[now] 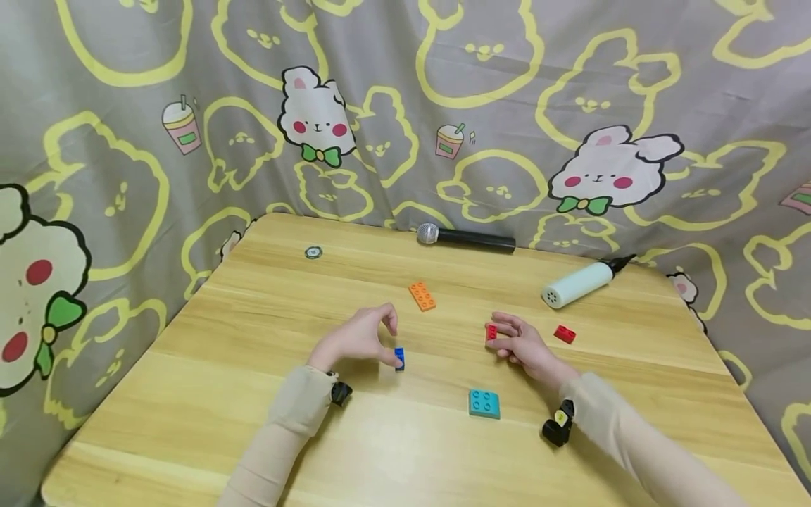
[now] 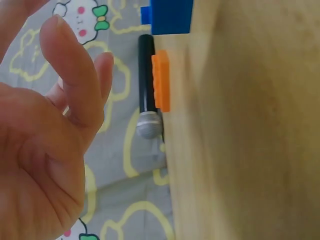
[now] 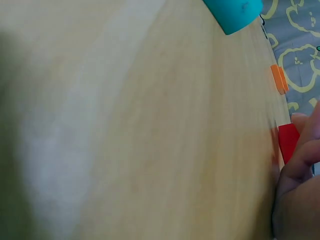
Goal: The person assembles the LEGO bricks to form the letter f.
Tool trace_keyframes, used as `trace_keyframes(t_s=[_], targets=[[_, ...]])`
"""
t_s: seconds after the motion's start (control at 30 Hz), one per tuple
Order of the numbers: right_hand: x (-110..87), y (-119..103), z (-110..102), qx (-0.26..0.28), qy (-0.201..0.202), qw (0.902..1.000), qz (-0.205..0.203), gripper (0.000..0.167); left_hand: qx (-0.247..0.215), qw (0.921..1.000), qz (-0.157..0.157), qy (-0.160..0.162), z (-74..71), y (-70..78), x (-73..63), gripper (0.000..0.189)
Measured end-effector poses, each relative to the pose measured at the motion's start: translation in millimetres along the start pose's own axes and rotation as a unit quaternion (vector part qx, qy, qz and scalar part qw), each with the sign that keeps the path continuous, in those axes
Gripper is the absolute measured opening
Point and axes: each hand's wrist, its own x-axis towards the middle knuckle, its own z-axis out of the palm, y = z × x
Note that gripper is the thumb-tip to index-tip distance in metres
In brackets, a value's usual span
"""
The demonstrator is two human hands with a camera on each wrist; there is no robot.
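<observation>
My left hand [image 1: 361,334] is spread in a loose curve beside a small blue brick [image 1: 399,359], its thumb tip right at the brick. In the left wrist view the blue brick [image 2: 172,16] stands apart from the fingers [image 2: 70,60]. A red brick [image 1: 491,334] is pinched between thumb and fingers of my right hand [image 1: 522,345], close over the table. The right wrist view shows this red brick [image 3: 288,141] partly covered by the fingers. Nearer the front, between the hands, lies a flat teal brick [image 1: 484,404]; an orange brick [image 1: 422,296] lies farther back.
A second red brick [image 1: 564,334] lies right of my right hand. Along the back of the wooden table [image 1: 209,366] are a round disc [image 1: 313,252], a microphone [image 1: 469,239] and a pale green cylinder with a black nozzle [image 1: 578,284]. A patterned curtain [image 1: 393,56] hangs behind.
</observation>
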Motion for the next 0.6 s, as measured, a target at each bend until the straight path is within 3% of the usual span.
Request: trace_keyframes(t_s=[0.6], targets=[[0.1,5.1,0.6,-0.021,-0.008,0.9996,-0.017,0.069,-0.010,0.9987,-0.033,-0.038,17.1,3.6,0.8,0.048]])
